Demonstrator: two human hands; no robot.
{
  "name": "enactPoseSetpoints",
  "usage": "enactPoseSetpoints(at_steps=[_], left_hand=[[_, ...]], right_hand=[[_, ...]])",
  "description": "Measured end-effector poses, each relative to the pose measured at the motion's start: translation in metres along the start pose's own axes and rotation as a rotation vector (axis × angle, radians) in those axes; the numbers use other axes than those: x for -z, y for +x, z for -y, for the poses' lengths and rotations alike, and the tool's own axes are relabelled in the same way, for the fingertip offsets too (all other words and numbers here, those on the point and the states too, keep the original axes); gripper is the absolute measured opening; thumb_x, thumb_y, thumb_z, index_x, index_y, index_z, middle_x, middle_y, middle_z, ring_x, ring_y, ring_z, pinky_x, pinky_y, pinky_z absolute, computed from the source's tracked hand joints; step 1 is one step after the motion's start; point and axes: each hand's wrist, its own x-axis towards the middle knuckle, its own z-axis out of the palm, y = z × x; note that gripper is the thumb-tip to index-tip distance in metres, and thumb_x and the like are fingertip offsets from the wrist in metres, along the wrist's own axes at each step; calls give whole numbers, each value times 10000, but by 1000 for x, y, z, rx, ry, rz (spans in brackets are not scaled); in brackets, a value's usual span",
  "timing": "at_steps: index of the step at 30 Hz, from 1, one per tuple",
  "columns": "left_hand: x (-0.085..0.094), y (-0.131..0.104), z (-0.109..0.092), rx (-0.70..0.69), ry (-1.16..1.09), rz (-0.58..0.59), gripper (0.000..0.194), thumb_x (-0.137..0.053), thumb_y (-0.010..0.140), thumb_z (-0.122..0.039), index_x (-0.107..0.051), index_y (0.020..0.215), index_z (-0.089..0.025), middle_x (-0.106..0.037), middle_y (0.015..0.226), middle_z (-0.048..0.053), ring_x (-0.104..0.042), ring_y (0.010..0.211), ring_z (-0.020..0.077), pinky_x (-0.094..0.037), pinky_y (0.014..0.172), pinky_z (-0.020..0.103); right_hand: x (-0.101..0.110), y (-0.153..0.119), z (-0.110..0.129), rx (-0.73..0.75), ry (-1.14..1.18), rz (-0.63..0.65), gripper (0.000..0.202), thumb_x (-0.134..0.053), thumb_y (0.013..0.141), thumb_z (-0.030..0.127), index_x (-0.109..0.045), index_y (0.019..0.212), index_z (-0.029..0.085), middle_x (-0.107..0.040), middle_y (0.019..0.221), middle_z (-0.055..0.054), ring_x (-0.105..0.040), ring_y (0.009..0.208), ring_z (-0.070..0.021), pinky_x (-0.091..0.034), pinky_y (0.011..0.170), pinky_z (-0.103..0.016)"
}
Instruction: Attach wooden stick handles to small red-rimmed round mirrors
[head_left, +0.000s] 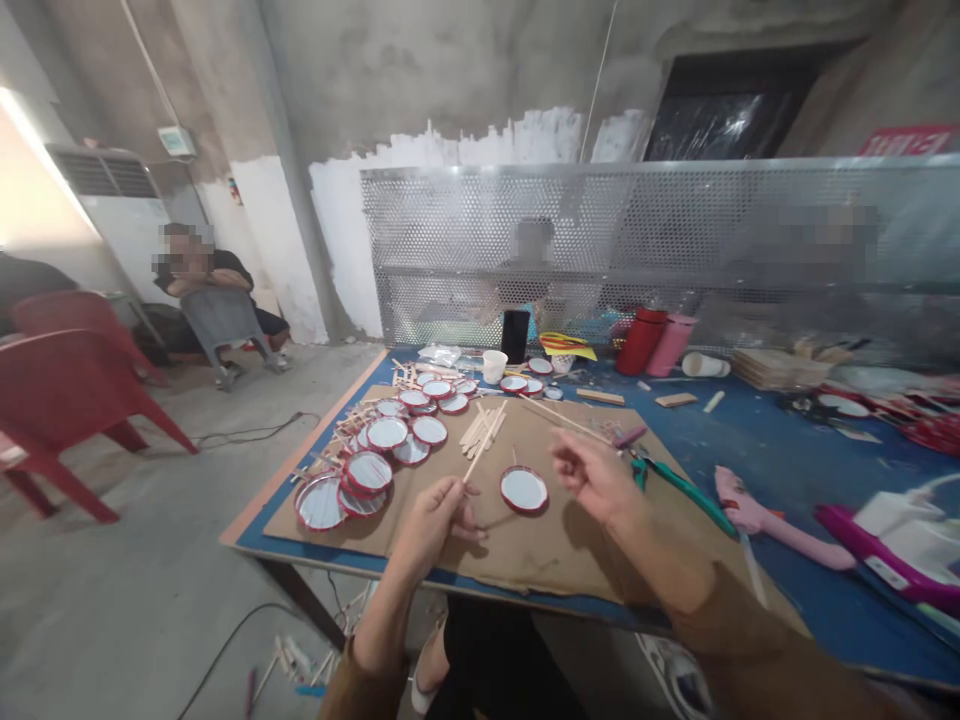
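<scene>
Cup (493,367) stands upright, contents unclear; left hand (441,512) grips 1 stick (481,455).

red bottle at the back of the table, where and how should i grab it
Probably around the middle of the red bottle, coming from the front and its left: it stands upright with a tall, rounded body, and the pink bottle close on its right leaves little finger room there.

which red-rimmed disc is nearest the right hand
The disc lying alone on the cardboard, between the left hand and the right hand; the other discs lie farther off.
</scene>
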Motion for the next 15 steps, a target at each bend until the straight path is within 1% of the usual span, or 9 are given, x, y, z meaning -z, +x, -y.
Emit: enactPoseSetpoints(at_steps=[3, 4, 6, 8, 10, 13, 15], left_hand=[[1, -1, 0, -2, 35, 25, 446, -562, 769, -549, -561, 890, -120, -497, 522, -59, -560, 432, 87, -531, 512, 243], [1, -2, -1, 0, 60, 47, 443, -549, 780, -546, -564, 894, -119, -486, 503, -64, -555, 415, 86, -507, 479, 217], [2, -4, -2, 5, 132, 114, 444, -524, 798, -545, -576, 890, -114, -457, 454, -73, -531, 371, 82, -446, 421, 178], [2, -5, -4, 9, 201, 177, 447, -511, 806, -543, -589, 875, -108, -435, 417, -79, -491, 333, 71, -397, 389, 160], [3, -4, -5, 11, 237, 210, 445, -506, 811, -538, -596, 864, -105, -428, 399, -81, -471, 319, 65, -375, 385, 156], [6, -4, -4, 15, 223, 206, 449, -522, 803, -531, -601, 884, -96, -460, 406, -67, -503, 345, 87, -391, 406, 173], [8, -4, -3, 2, 187, 169, 480, -511, 805, -541, -596, 958, -93, -522, 456, -42, -546, 395, 111, -427, 446, 203]], right_hand=[[-22, -20, -16, -9, 9, 216, 336, -766, 635, 331, -600, 873, 161, -598, 591, 26, -470, 400, -47, -236, 320, -125], [-29, -24, -20, -6, 21, 269, 350, -766, 639, 339, -600, 894, 167, -593, 603, 31, -467, 399, -45, -231, 319, -126], [-38, -27, -23, 8, 54, 322, 358, -763, 649, 348, -605, 920, 177, -580, 614, 42, -457, 391, -37, -229, 319, -129], [-40, -26, -24, 40, 84, 328, 331, -757, 657, 357, -620, 889, 165, -562, 601, 48, -441, 381, -26, -223, 321, -131], [-37, -26, -25, 87, 89, 313, 302, -750, 662, 370, -631, 823, 144, -555, 585, 43, -437, 378, -23, -210, 319, -135], [-28, -27, -26, 147, 56, 244, 286, -739, 665, 381, -619, 746, 135, -567, 578, 34, -456, 383, -31, -209, 318, -140], [-21, -30, -27, 177, 42, 171, 289, -741, 654, 383, -591, 691, 138, -575, 564, 32, -464, 380, -34, -213, 319, -138]])
